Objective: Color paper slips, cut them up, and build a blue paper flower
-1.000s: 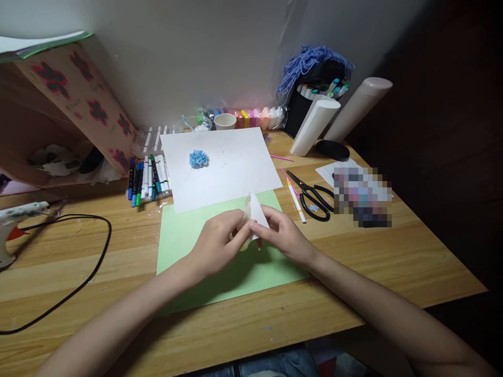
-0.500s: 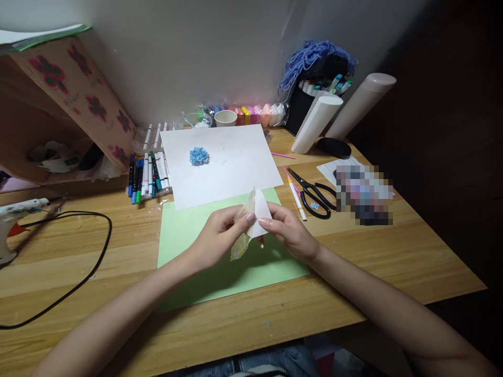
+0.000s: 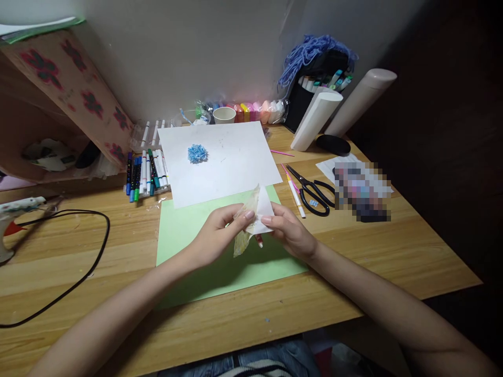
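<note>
Over the green sheet [image 3: 188,262], my left hand [image 3: 223,230] pinches a thin, yellowish crumpled piece [image 3: 241,244] between thumb and fingers. My right hand [image 3: 290,228] grips a small white paper piece [image 3: 264,205] at its right side. The white piece and the yellowish one meet between my two thumbs; whether they are joined I cannot tell. Beyond my hands, a white sheet [image 3: 236,167] overlaps the green one and bears a fluffy blue clump [image 3: 197,154] on its left half.
Black-handled scissors [image 3: 314,192] and a white marker [image 3: 296,196] lie right of the sheets. Several markers [image 3: 145,175] sit at the left. A paper cup [image 3: 224,115] stands behind. A black cable [image 3: 106,241] loops beside a glue gun [image 3: 8,225].
The white piece has tilted slightly between my fingers, and its tip stands more pointed. Both hands keep their hold. The whole view has shifted slightly.
</note>
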The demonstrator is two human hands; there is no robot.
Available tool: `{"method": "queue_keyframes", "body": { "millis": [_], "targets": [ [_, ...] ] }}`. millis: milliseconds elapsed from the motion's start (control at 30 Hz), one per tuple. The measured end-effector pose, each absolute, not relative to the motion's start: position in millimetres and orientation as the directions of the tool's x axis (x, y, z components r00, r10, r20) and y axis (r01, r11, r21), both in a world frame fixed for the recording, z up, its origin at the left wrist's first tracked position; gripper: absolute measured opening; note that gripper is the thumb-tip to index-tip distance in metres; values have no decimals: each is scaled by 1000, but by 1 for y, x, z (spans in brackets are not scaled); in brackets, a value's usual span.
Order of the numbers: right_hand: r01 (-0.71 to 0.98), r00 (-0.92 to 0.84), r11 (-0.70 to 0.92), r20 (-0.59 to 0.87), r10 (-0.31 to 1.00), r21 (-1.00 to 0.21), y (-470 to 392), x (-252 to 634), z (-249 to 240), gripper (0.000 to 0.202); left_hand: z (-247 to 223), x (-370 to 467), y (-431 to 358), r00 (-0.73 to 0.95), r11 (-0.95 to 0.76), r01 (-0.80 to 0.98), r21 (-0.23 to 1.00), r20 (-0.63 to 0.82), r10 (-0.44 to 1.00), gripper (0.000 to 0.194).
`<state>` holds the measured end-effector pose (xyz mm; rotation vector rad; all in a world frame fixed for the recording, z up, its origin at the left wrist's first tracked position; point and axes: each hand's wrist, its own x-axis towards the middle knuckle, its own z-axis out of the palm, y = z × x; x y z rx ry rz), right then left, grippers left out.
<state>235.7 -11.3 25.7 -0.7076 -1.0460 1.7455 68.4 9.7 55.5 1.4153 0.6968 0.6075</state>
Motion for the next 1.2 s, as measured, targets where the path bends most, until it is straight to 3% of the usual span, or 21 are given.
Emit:
{"method": "queue_keyframes", "body": {
  "millis": [333,467,667,800,900,1100,1200],
  "targets": [
    [-187,-423,-96,-8,906,-978,-15,234,23,22,52,68,9,638,53,34,998,-62,768,34],
    [-247,-388,-74,28,921,-966,-15,235,22,21,53,68,8,644,-19,63,998,-26,765,32],
    [-307,-376,-61,62,925,-950,-14,234,21,19,56,67,1,587,-307,321,896,67,807,23],
    [-320,-336,-73,41,941,-944,-15,234,21,21,56,67,1,590,-354,307,884,115,799,26],
    [-333,-325,-80,34,945,-940,-16,234,22,22,57,67,3,598,-303,280,911,82,798,30],
    [-347,-349,-116,14,937,-931,-16,235,23,23,52,68,5,641,-55,43,998,15,767,27],
    [-350,-356,-136,-3,935,-927,-16,235,23,23,50,68,5,647,-25,45,999,-10,762,28]
  ]
}}
